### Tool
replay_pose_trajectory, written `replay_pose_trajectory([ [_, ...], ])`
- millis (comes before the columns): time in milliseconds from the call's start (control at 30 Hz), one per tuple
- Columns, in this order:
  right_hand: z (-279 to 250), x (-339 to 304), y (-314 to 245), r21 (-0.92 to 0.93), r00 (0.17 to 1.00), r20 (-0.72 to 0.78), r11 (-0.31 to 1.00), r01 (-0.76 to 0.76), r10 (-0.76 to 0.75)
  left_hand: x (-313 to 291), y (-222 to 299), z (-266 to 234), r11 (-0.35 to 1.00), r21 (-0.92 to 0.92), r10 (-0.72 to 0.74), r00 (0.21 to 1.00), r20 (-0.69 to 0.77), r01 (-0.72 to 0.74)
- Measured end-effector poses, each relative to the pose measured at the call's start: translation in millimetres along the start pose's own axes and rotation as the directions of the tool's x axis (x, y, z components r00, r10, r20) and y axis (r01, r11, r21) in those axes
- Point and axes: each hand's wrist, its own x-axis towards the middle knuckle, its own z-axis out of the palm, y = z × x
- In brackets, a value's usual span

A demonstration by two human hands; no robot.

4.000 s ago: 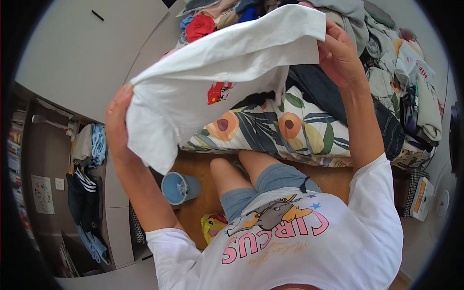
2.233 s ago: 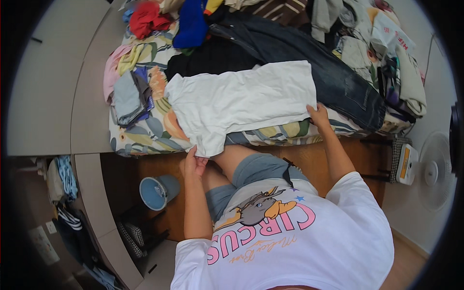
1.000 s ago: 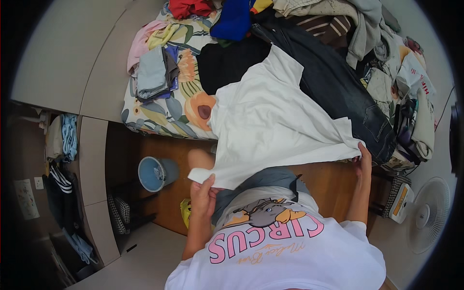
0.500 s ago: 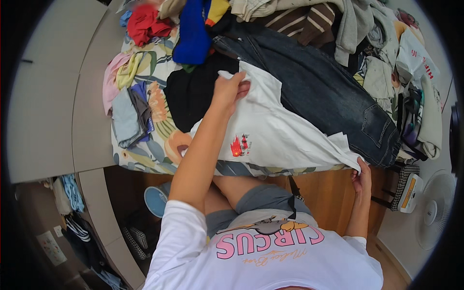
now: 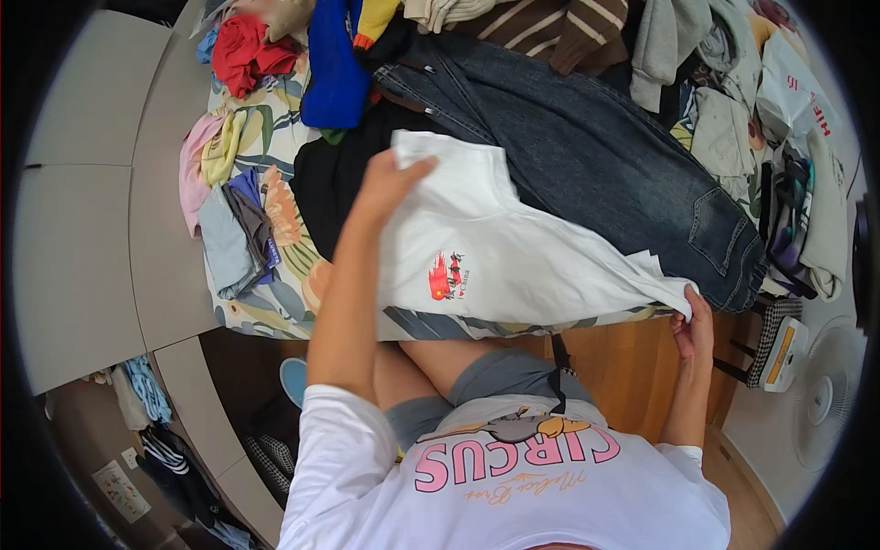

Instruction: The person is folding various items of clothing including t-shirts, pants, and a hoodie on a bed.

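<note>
A white T-shirt with a small red print lies spread along the near edge of the bed. My left hand is closed on its far left part, thumb on top and the other fingers hidden by cloth and hand. At the shirt's right end, my right hand pinches a pointed corner just past the bed's edge. Beyond the shirt lie dark blue jeans, partly beneath it. A black garment rests to the left, next to my left forearm.
Folded grey and purple clothes lie at the bed's left, with a red garment farther back. A striped brown knit and a white plastic bag are among the far piles. A fan stands at right.
My left hand has shifted left and slightly nearer, and the shirt's left part has moved with it, now flatter and squarer. My right hand keeps its corner, almost in place.
</note>
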Motion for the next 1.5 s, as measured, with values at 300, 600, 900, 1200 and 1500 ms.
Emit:
replay_pose_trajectory([
  [300, 101.1, -54.8, -83.6, 0.229, 0.825, 0.412, 0.92, 0.318, -0.388, -198.4, 75.3, -189.6, 0.692, -0.234, 0.522, 0.697, -0.492, -0.683],
  [600, 83.7, -13.2, -26.3, -0.099, 0.868, 0.365, 0.913, 0.395, -0.336, -323.2, -63.4, -112.3, 0.867, 0.162, 0.495, 0.85, -0.178, -0.471],
  [900, 93.7, -48.4, 74.5, -0.541, 0.463, 0.725, -0.005, 0.841, -0.511, -318.0, -218.7, -28.5, 0.871, 0.325, 0.411, 0.909, -0.07, -0.369],
  [1200, 199.4, -59.5, 194.8, -0.119, 0.098, 0.99, -0.233, 0.965, -0.099, -298.3, -167.7, -49.1, 0.977, 0.086, 0.199, 0.979, -0.043, -0.195],
  [1500, 229.5, -42.4, 198.4, -0.31, 0.606, 0.794, 0.884, 0.35, 0.039, -183.1, -118.1, -66.0, 0.871, -0.473, 0.067, 0.986, -0.152, -0.132],
])
